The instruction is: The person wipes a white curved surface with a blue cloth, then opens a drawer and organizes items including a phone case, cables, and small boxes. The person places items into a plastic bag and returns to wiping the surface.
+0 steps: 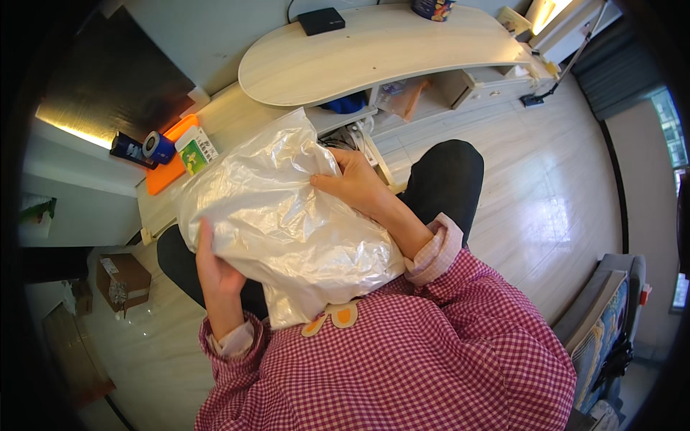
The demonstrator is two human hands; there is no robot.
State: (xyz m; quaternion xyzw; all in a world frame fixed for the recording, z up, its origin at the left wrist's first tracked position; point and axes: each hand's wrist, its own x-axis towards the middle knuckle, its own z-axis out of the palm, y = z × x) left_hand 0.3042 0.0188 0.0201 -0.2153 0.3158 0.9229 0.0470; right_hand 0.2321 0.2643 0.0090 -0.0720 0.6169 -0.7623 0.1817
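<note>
A crinkled, shiny white plastic bag (280,215) spans the space over my lap, tilted, with its lower corner against my checked top. My right hand (353,180) grips its upper right edge, thumb on the near face and fingers behind. On the lower left side, my left hand (215,269) holds the bag with the thumb pressed on its face; the other fingers are mostly hidden behind it. What the bag contains cannot be seen.
Ahead stands a pale wooden cabinet (345,64) bearing a black box (321,21) and a dark blue tub (433,8). An orange tray (167,180), a blue cylinder (159,146) and a green-and-white pack (195,152) lie to the left. A cardboard box (124,280) sits on the floor.
</note>
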